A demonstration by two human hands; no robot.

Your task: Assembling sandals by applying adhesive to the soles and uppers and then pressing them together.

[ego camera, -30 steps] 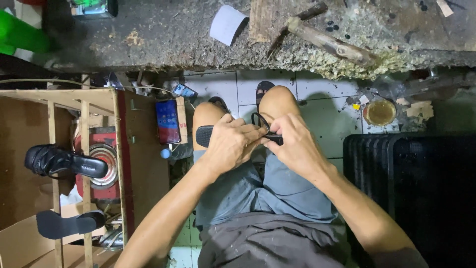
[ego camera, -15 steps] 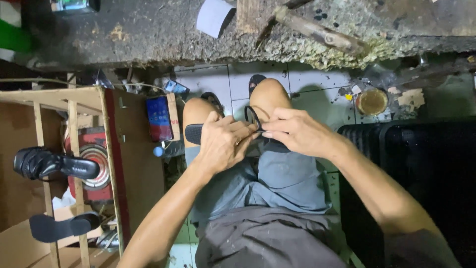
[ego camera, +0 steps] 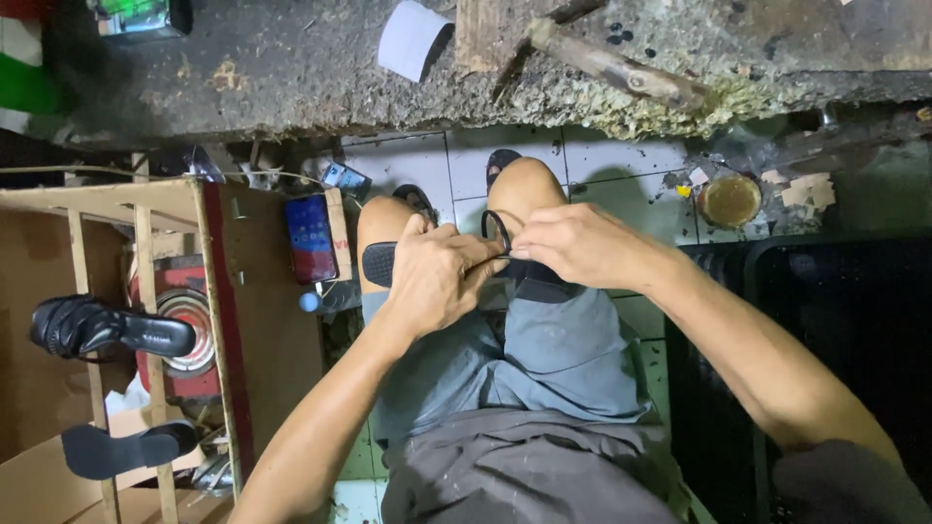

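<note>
Black and flat, the sandal sole lies across the person's knees, below the front edge of the counter. The left hand is closed around the sole and presses it down. The right hand pinches the thin black strap (it makes a small loop) between its fingertips. I think the strap should be pulled slowly and straight, with the sole held still.

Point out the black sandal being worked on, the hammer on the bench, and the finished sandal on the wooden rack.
black sandal sole [ego camera: 379, 264], head view, ribbed end left of the left hand.
hammer [ego camera: 621, 70], head view, middle of the wooden handle.
black sandal on rack [ego camera: 107, 330], head view, its strapped upper.
</note>
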